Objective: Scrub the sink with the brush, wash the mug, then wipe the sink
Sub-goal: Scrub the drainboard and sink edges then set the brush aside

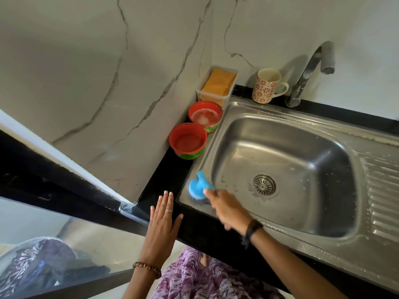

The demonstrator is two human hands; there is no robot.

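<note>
A blue scrub brush (197,185) stands bristles down on the front left corner of the steel sink (241,111), its handle pointing up and free. My right hand (226,209) reaches over the sink's front rim, and one fingertip touches the brush's right side; the hand is blurred. My left hand (163,216) hovers flat with straight fingers above the black counter edge, holding nothing. A cream mug (266,86) with red flowers stands upright on the back ledge, left of the tap (311,70). The basin is wet with droplets around the drain (263,184).
Two red bowls (187,140) (205,115) sit on the counter left of the sink. Behind them a clear tub holds an orange sponge (219,83). A ribbed drainboard (382,195) lies to the right. A marble wall closes the left and back.
</note>
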